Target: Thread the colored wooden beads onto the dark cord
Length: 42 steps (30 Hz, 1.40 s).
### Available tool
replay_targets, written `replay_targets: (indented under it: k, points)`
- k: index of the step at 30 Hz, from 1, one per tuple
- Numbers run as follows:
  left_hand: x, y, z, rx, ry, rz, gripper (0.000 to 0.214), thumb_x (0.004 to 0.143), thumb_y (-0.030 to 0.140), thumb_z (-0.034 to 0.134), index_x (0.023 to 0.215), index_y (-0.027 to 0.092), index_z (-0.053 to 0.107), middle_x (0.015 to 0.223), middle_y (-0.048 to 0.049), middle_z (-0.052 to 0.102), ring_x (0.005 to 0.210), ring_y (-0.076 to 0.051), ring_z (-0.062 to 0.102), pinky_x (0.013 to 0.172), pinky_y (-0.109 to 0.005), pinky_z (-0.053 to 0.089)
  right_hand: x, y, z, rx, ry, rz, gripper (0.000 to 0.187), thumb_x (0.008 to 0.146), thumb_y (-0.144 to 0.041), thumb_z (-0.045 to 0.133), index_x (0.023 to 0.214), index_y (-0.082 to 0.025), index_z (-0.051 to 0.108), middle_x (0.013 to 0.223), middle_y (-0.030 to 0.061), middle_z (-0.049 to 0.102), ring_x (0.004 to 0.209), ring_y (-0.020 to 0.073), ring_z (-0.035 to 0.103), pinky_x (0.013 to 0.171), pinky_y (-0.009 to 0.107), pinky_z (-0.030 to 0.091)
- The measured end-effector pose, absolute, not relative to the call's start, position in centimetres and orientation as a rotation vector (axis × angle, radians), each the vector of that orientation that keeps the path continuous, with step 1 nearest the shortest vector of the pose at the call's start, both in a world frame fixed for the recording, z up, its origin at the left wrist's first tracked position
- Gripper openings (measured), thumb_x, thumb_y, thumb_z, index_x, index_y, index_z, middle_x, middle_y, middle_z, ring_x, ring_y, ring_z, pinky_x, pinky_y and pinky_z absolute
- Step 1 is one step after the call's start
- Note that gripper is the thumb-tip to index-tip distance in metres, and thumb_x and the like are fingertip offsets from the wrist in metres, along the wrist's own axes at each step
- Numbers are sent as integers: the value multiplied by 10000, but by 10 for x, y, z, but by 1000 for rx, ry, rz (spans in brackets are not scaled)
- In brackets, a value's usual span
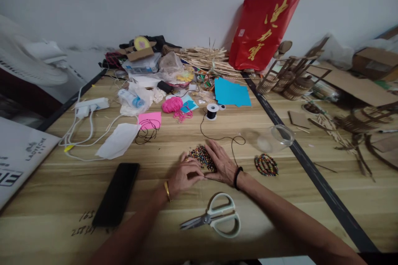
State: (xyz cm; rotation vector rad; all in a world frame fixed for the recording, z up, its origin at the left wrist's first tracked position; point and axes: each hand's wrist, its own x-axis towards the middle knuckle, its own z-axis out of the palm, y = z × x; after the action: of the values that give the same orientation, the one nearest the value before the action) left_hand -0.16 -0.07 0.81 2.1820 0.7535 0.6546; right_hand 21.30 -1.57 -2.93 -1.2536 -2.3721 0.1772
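A pile of small multicoloured beads lies on the wooden table between my two hands. My left hand is at the pile's left and near side, thumb and forefinger tips pinched together; what they hold, if anything, is too small to make out. Along the pile's right side, my right hand lies with fingers stretched out and thumb reaching toward the left fingertips. Black cord runs from a white-flanged spool to beside my right wrist, where it passes out of sight. Green-handled scissors rest nearer me, blades pointing left.
A coiled beaded strand and a clear glass jar are on the right. A black phone lies left. Behind are pink yarn, blue paper and a white power strip. Bamboo pieces stand far right.
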Motion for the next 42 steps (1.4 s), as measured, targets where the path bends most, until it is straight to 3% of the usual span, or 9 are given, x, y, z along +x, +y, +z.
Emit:
replay_targets:
  k: [14,25,32,42]
  points:
    - [-1,23,-5,1864,788,749,211,748,369,674,675,173,639,802,-42,709,873,-201,629,1094,-443,143,204,-1,-30,-1169,-2376,217,1103,686,-719,572,1462,-89,105,1474,261,166,1384,383,125,1062,576,273]
    - [5,26,-4,1884,735,697,207,771,364,646,686,175,638,745,-25,702,831,-181,633,1085,-404,187,198,5,-23,-1148,-2423,287,1049,668,-724,585,1419,-67,264,1427,263,292,1355,369,229,1063,558,278]
    - [10,26,0,1915,718,717,204,777,348,632,675,172,638,732,-31,695,775,-173,611,958,-367,355,197,9,-23,-1130,-2464,295,1040,670,-724,583,1420,-73,274,1414,243,340,1354,353,238,1069,554,267]
    - [14,25,-6,1875,707,731,221,771,354,637,672,157,650,704,-38,688,723,-173,600,877,-355,402,196,10,-23,-1133,-2486,308,1016,696,-734,547,1405,-50,300,1401,232,365,1342,356,251,1073,547,257]
